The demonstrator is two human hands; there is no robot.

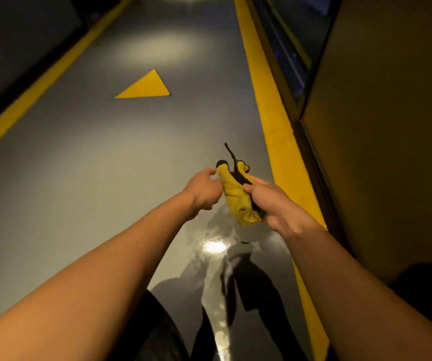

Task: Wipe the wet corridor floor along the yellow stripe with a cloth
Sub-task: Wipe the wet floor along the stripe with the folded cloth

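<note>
Crumpled yellow cloth with dark trim held in air above glossy grey corridor floor, not yet down. Right hand fingers curled around lower bunch; left hand pinching upper corner. Wet sheen remains beside yellow floor stripe (wiping apparently pending). Cloth's long axis runs away from person, roughly along stripe.

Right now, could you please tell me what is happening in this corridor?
A person is holding a crumpled yellow cloth with dark trim in the air with both hands. The right hand grips its lower part, and the left hand pinches its upper edge. The cloth is not touching the glossy grey corridor floor. A shiny wet patch lies below the hands, beside the yellow floor stripe along the right wall. A yellow painted triangle marks the floor farther ahead.
</note>
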